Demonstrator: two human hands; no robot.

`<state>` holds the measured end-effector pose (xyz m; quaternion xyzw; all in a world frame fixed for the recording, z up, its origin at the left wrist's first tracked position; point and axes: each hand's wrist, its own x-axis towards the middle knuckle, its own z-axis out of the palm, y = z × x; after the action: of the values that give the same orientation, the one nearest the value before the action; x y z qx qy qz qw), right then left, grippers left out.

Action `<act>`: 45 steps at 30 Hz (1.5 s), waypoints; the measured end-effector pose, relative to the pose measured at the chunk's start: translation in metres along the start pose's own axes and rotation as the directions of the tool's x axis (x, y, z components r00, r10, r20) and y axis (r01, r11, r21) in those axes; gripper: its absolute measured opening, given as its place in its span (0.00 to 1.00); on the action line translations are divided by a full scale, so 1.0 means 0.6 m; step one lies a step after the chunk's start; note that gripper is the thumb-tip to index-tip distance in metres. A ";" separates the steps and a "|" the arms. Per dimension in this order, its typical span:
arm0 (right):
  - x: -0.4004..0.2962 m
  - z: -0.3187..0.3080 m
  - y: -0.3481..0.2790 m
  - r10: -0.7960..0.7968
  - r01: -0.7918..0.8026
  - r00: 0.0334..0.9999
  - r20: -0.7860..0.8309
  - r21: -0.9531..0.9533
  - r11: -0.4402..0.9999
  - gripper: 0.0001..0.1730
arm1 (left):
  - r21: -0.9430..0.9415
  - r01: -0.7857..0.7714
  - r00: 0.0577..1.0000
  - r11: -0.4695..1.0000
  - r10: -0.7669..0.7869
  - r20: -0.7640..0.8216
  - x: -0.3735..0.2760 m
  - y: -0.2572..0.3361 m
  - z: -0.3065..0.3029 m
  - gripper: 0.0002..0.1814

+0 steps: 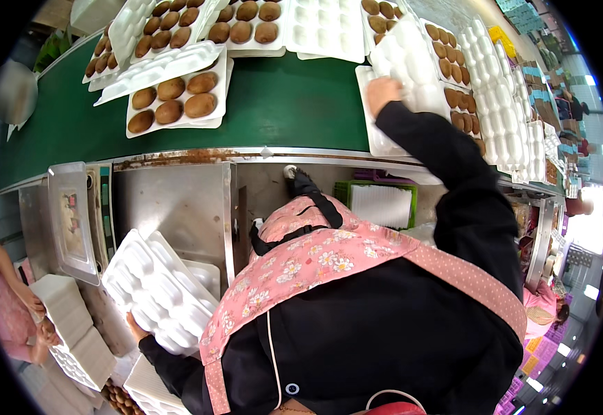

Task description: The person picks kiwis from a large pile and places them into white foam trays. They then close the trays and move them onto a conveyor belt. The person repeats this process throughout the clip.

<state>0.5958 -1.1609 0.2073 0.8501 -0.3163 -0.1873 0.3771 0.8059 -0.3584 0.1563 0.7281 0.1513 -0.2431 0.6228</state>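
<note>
Below and to my left, my left hand grips the lower edge of a white moulded foam tray, its bumpy side up. More than one tray seems to be stacked there. My right arm reaches out over a green conveyor belt. At its end my right hand, blurred, is at the edge of a tilted white foam tray; its fingertips are hidden. Under that hand lies another white tray. On the belt's left, an open tray of kiwifruit sits partly beneath a slanted tray.
More kiwifruit trays line the belt's far side. Stacked foam trays stand at lower left, beside a person's hands. A clear plastic lid leans near a metal panel. A green crate is under the belt.
</note>
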 end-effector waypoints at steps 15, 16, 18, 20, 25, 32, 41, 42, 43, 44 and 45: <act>-0.231 -0.424 -0.260 -0.393 -0.009 0.732 -0.557 0.569 -0.823 0.34 | -0.060 0.056 0.998 0.997 -0.057 -0.028 -0.025 0.004 0.003 0.23; -0.251 -0.438 -0.307 -0.618 -0.271 0.688 -0.380 0.655 -0.705 0.41 | -0.031 0.046 0.999 0.998 -0.047 -0.022 -0.019 0.008 0.001 0.23; -0.293 -0.479 -0.382 -0.922 -0.708 0.380 -0.071 0.619 -0.340 0.57 | 0.009 0.044 0.998 0.999 -0.043 -0.036 -0.011 0.007 0.009 0.22; -0.319 -0.488 -0.431 -0.954 -0.682 0.220 -0.204 0.667 -0.300 0.60 | 0.039 0.052 0.996 0.998 -0.049 -0.068 -0.008 -0.014 0.006 0.22; -0.367 -0.495 -0.454 -0.953 -0.845 0.215 -0.212 0.449 -0.290 0.58 | -0.174 0.194 0.972 0.965 -0.214 -0.102 -0.051 0.091 0.120 0.20; -0.352 -0.508 -0.362 -0.794 -0.624 0.546 -0.265 0.504 -0.597 0.53 | -0.015 -0.156 0.969 0.988 0.156 0.192 -0.022 0.116 0.011 0.23; -0.144 -0.397 -0.163 -0.529 -0.640 0.717 -0.454 -0.128 -0.758 0.32 | 0.090 -0.085 0.862 0.992 0.028 0.506 -0.041 0.529 0.559 0.23; -0.140 -0.375 -0.144 -0.529 -0.622 0.751 -0.394 -0.155 -0.767 0.33 | 0.164 -0.130 0.847 0.978 0.024 0.531 -0.003 0.532 0.603 0.21; -0.133 -0.352 -0.128 -0.529 -0.603 0.783 -0.326 -0.190 -0.775 0.33 | 0.237 -0.162 0.844 0.958 0.010 0.536 -0.010 0.537 0.677 0.20; -0.131 -0.328 -0.119 -0.534 -0.591 0.803 -0.265 -0.227 -0.774 0.35 | 0.264 -0.175 0.773 0.949 -0.034 0.634 0.009 0.534 0.725 0.20; -0.129 -0.301 -0.117 -0.548 -0.594 0.804 -0.231 -0.263 -0.761 0.36 | 0.302 -0.108 0.788 0.947 -0.104 0.607 0.009 0.525 0.770 0.21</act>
<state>0.6674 -0.9777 0.2767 -0.1790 0.1789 -0.0408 0.9666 0.8987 -0.8679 0.3667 0.7003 -0.1024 -0.4876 0.5112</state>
